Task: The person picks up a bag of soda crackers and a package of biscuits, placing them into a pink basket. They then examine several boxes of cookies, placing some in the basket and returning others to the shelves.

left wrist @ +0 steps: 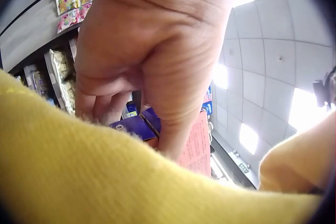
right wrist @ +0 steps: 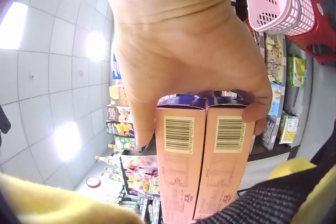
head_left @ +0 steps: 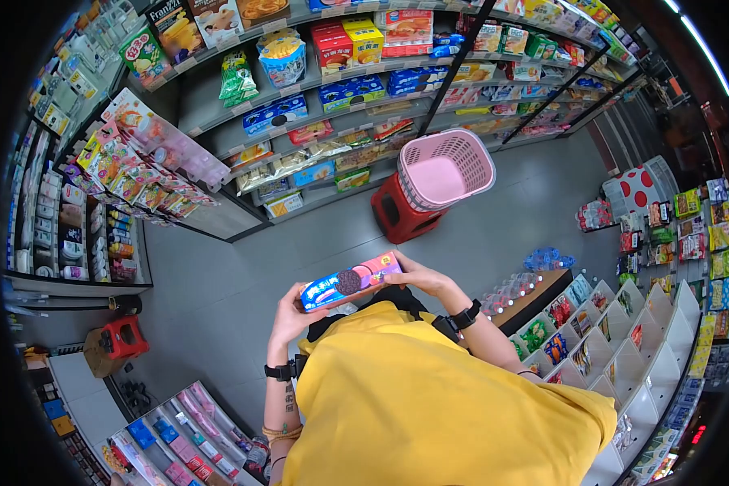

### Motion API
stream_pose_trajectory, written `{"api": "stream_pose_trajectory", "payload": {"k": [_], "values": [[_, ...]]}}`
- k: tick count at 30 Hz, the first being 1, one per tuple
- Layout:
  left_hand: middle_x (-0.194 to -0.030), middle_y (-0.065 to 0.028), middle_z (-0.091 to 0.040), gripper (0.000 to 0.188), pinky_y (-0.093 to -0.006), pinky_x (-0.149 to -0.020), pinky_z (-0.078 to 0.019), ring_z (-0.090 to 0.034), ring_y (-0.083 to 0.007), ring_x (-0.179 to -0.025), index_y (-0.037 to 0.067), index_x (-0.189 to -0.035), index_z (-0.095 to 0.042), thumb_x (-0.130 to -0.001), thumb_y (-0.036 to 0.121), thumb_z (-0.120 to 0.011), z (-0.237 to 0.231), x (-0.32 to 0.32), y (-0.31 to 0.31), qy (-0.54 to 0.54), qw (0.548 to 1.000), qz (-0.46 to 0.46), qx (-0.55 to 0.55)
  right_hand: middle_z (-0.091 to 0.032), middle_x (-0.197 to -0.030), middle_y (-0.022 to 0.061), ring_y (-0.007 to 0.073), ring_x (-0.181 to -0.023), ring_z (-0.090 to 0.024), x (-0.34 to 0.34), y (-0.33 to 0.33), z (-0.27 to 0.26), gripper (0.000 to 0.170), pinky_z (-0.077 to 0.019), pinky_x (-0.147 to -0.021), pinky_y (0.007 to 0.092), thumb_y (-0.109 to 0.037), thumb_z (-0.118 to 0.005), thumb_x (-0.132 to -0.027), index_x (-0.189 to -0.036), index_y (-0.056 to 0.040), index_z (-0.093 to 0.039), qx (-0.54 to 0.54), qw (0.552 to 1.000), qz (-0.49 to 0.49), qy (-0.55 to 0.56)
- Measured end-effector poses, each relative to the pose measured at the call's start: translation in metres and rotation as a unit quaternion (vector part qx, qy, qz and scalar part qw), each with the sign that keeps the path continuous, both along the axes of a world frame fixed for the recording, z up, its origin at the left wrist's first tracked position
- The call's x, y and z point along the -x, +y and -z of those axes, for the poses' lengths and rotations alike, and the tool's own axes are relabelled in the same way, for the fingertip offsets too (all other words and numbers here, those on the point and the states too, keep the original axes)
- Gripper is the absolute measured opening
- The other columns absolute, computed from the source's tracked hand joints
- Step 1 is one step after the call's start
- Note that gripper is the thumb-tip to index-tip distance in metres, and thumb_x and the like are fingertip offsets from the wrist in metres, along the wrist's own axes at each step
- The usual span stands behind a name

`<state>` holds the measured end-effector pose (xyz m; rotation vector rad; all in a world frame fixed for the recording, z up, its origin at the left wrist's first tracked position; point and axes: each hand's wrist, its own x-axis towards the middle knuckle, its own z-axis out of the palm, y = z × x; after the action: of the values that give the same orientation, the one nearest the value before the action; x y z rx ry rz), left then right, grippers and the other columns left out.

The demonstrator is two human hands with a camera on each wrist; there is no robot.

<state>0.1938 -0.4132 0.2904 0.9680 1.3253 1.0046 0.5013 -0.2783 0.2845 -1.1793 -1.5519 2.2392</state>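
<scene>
Two long cookie boxes [right wrist: 181, 182], pink-orange with barcodes on the side, lie against each other in the right wrist view. From the head view the front of one [head_left: 348, 283] shows, blue at the left, pink at the right, with a dark cookie picture. The left hand [head_left: 290, 314] grips the blue end, and the right hand [head_left: 417, 277] grips the pink end. In the left wrist view the left hand [left wrist: 152, 50] has its thumb and fingers round a dark blue end [left wrist: 134, 128]. The right hand [right wrist: 184, 56] spans both boxes.
Beyond the hands, a pink basket [head_left: 445, 166] sits on a red stool [head_left: 393, 212]. Snack shelves [head_left: 211, 117] curve across the back. White bins [head_left: 624, 348] and bottles [head_left: 510, 292] stand at the right; a product rack [head_left: 182, 437] is at lower left.
</scene>
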Motion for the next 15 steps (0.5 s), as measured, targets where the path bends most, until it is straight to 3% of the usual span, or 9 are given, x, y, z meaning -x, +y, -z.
{"api": "stream_pose_trajectory", "payload": {"k": [2,5,8,11,15], "values": [[-0.104,-0.0032,-0.066,0.05,-0.0282,-0.087,-0.0543,-0.064,-0.0116,-0.097,0.002,-0.116,-0.059,-0.073,-0.002,-0.083,-0.001,0.0,0.001,-0.004,1.0,-0.003,0.005,-0.055,-0.121,0.0092,0.0163,-0.11,-0.051,-0.001,0.001,-0.005,0.085,-0.0453,-0.081,0.0289,-0.053,-0.079,-0.077,-0.139,-0.0086,-0.04,0.0,1.0,-0.001,0.0],[-0.105,-0.0036,-0.066,0.05,-0.0283,-0.087,-0.0544,-0.064,-0.0116,-0.097,0.001,-0.116,-0.059,-0.073,-0.002,-0.083,-0.003,0.0,0.004,0.002,1.0,-0.004,0.014,-0.055,-0.124,0.0121,0.0174,-0.117,-0.051,-0.001,0.0,0.014,0.085,-0.0471,-0.088,0.0308,-0.037,-0.085,-0.075,-0.14,-0.0083,-0.039,-0.062,0.995,0.039,0.063],[-0.106,-0.0039,-0.066,0.05,-0.0282,-0.087,-0.0544,-0.064,-0.0115,-0.097,0.001,-0.116,-0.059,-0.073,-0.002,-0.084,-0.004,0.0,0.005,0.003,1.0,-0.002,0.015,-0.053,-0.13,0.0144,0.0181,-0.116,-0.055,-0.005,0.006,0.01,0.083,-0.0482,-0.092,0.0314,-0.019,-0.086,-0.076,-0.141,-0.0078,-0.036,-0.05,0.994,0.001,0.1],[-0.106,-0.0041,-0.066,0.05,-0.0282,-0.087,-0.0543,-0.064,-0.0116,-0.097,0.001,-0.116,-0.059,-0.073,-0.001,-0.084,-0.001,0.002,0.007,0.001,1.0,0.007,0.008,-0.051,-0.131,0.0083,0.0165,-0.117,-0.056,-0.012,0.012,0.013,0.078,-0.0501,-0.097,0.0309,-0.003,-0.083,-0.075,-0.139,-0.0068,-0.039,0.003,0.995,-0.009,0.1],[-0.106,-0.0043,-0.066,0.05,-0.0285,-0.087,-0.0542,-0.064,-0.0119,-0.098,0.0,-0.117,-0.059,-0.073,-0.002,-0.084,-0.001,0.002,0.008,-0.011,1.0,0.005,0.003,-0.053,-0.128,0.0079,0.0162,-0.113,-0.059,-0.011,0.012,0.006,0.072,-0.0533,-0.095,0.0313,-0.001,-0.082,-0.075,-0.137,-0.0052,-0.046,-0.076,0.993,0.023,0.087]]}}
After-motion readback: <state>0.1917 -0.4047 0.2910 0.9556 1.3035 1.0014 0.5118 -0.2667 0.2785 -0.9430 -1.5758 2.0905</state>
